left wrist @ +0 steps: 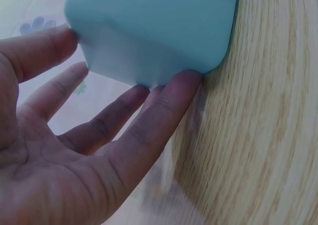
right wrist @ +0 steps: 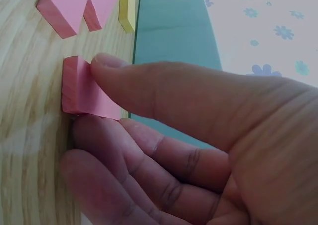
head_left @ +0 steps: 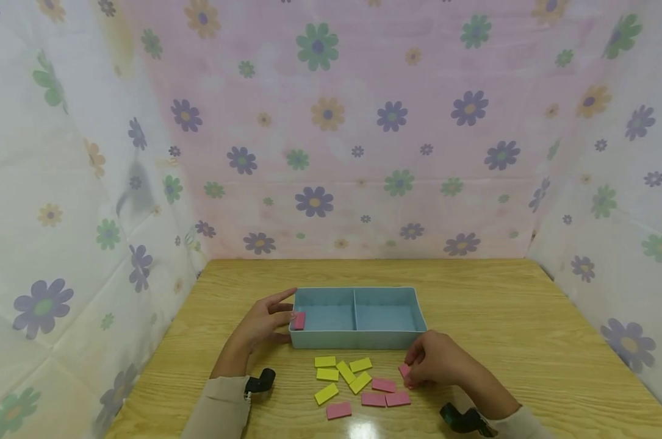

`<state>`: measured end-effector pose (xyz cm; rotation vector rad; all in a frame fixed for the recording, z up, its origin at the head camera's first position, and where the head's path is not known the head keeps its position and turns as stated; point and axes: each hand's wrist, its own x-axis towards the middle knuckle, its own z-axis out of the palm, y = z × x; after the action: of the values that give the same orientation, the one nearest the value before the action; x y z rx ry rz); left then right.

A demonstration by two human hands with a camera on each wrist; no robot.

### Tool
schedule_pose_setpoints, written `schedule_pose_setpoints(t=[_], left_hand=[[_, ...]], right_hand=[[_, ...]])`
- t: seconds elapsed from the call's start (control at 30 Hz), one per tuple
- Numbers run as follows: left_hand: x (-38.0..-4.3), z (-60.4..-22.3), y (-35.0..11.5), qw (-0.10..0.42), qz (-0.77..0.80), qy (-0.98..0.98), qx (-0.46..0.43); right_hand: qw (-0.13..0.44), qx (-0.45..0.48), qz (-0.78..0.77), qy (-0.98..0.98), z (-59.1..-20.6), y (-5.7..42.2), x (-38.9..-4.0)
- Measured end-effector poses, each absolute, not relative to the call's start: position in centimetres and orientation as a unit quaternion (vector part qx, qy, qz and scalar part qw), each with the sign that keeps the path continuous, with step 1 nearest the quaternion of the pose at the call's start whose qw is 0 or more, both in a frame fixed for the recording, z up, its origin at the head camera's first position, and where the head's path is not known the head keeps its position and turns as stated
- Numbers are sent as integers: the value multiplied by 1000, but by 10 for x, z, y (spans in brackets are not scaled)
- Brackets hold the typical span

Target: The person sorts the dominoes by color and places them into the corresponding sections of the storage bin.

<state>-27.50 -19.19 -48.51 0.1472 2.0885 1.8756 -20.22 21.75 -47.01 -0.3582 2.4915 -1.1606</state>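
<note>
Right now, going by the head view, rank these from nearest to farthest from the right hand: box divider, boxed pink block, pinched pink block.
1. Pinched pink block: held by the right hand.
2. Box divider: left of that hand.
3. Boxed pink block: farther left, in the left compartment.

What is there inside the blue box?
In the box, one pink block shows at the left end; I see none in the right compartment. The front wall hides anything lying close behind it.
</note>
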Motion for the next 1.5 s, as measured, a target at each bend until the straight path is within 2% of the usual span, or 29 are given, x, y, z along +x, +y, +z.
schedule_pose_setpoints(t=[0.27,1.5], left_hand=[[-276,-487,-192,164,659,732,53],[-275,-487,-190,158,658,735,45]], right_hand=[[168,-125,-391,896,-471,215,-203],[174,-130,-412,885,-477,211,-202]])
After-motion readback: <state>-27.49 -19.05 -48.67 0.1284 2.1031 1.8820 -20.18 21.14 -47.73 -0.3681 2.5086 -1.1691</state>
